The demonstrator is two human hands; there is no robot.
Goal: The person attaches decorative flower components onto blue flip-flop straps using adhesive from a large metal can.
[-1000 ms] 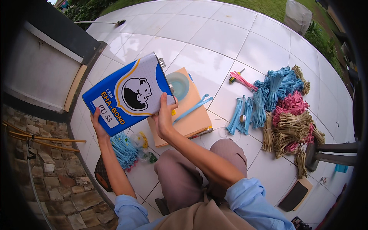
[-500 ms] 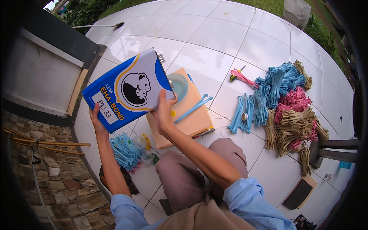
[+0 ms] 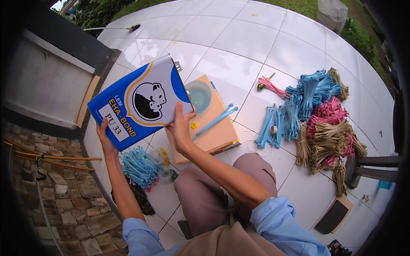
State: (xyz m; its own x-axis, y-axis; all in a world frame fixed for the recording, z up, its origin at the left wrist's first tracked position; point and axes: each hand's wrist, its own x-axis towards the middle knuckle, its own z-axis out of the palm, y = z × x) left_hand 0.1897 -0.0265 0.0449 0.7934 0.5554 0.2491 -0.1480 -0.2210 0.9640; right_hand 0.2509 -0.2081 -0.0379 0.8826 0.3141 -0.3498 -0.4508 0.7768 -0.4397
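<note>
Between both hands I hold up a rectangular metal can (image 3: 147,74), blue and white with a black-and-white animal picture, tilted to the left. My left hand (image 3: 106,138) is closed on its lower left edge. My right hand (image 3: 182,126) grips the opposite end, near the cap and wire handle. Below and behind the can lies a flat peach-coloured board or box (image 3: 218,135). On it are a round, pale blue bowl (image 3: 200,97), partly hidden by the can, a couple of light blue strips with knobbed ends (image 3: 215,123) and a small yellow flower-shaped piece (image 3: 194,125).
Bundles of blue strips (image 3: 308,96), pink strips (image 3: 326,112) and tan strips (image 3: 329,143) are heaped at right. Yellow-and-black scissors or cutter (image 3: 261,86) lies near them. More blue pieces (image 3: 139,166) sit by my left forearm. A stone wall (image 3: 64,192) borders the left.
The can has shifted slightly left in my hands, uncovering more of the yellow piece. My grip looks the same.
</note>
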